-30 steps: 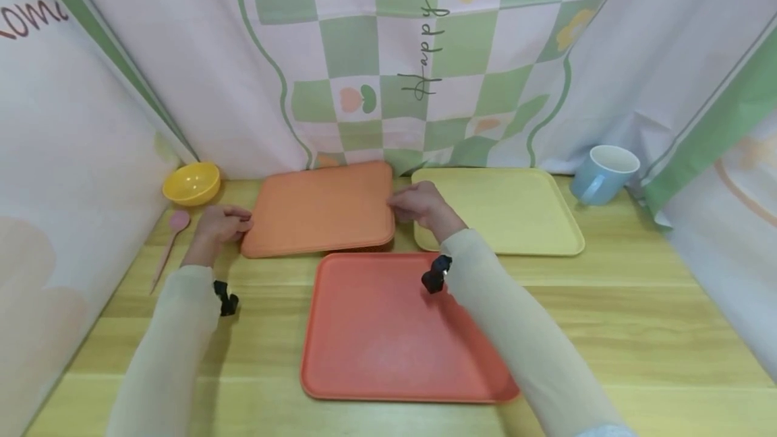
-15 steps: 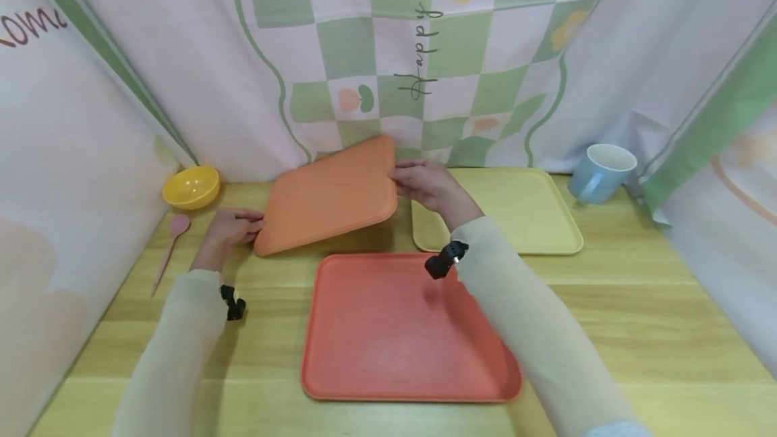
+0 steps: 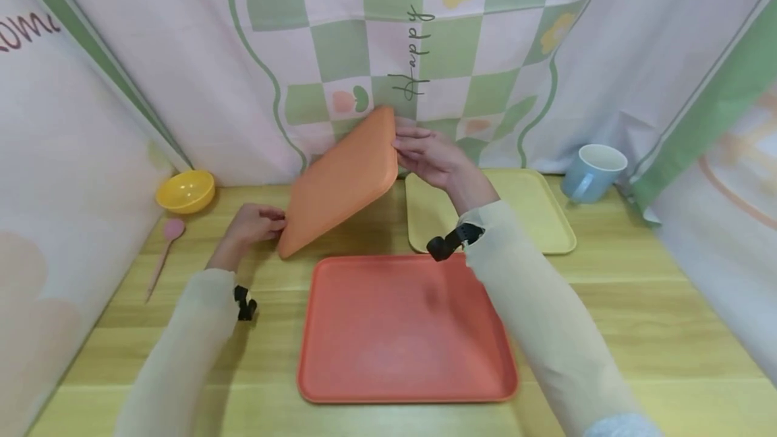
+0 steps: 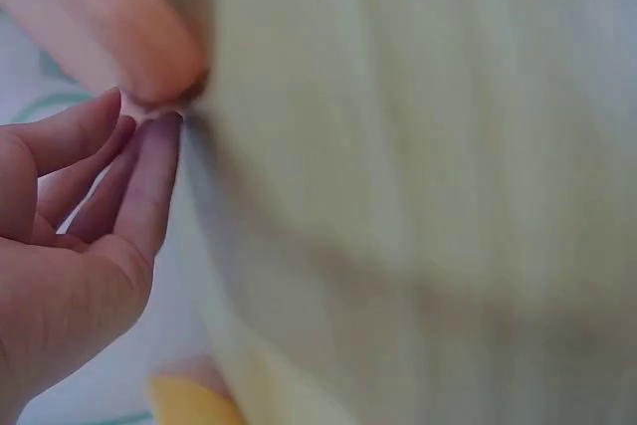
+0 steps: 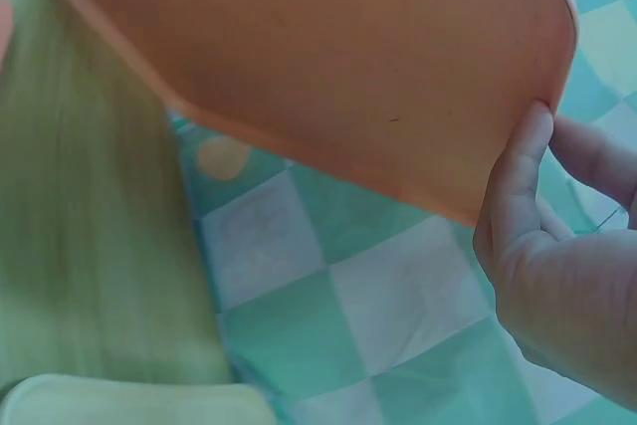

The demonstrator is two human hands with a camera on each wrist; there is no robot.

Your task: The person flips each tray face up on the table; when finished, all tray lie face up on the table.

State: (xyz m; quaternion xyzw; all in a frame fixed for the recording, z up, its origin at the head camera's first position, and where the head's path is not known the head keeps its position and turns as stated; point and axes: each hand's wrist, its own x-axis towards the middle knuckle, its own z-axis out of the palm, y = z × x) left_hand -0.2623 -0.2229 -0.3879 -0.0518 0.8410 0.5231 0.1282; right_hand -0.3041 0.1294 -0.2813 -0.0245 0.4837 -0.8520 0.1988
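An orange tray (image 3: 342,184) stands tilted at the back left of the table, its right side high and its left edge low, near the wood. My left hand (image 3: 257,226) pinches that low left edge; in the left wrist view, its fingertips meet the blurred tray (image 4: 119,32) at the edge. With thumb and fingers, my right hand (image 3: 432,157) grips the raised right edge. From the right wrist, one broad face of the tray (image 5: 338,57) shows small dark marks. In front lies a red tray (image 3: 407,329), flat, below my right forearm.
A yellow tray (image 3: 534,214) lies at the back right, partly behind my right arm. Beyond it stands a blue mug (image 3: 593,174). At far left are a yellow bowl (image 3: 185,192) and a pink spoon (image 3: 165,255). A checkered curtain (image 3: 340,52) hangs close behind the trays.
The orange tray has gone from lying nearly flat to steeply tilted. My right hand has risen with its right edge; my left hand and the low edge have shifted right.
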